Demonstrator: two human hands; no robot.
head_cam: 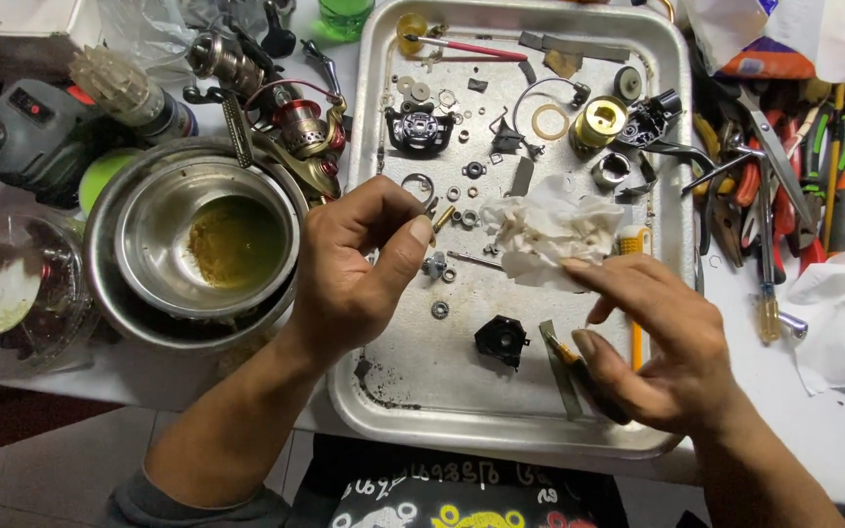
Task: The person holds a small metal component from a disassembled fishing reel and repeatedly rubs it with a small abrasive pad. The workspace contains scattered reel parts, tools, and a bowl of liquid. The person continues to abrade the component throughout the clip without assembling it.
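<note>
A white table [833, 440] stood under even light, and grey floor tiles [61, 469] showed beyond its near edge.
</note>
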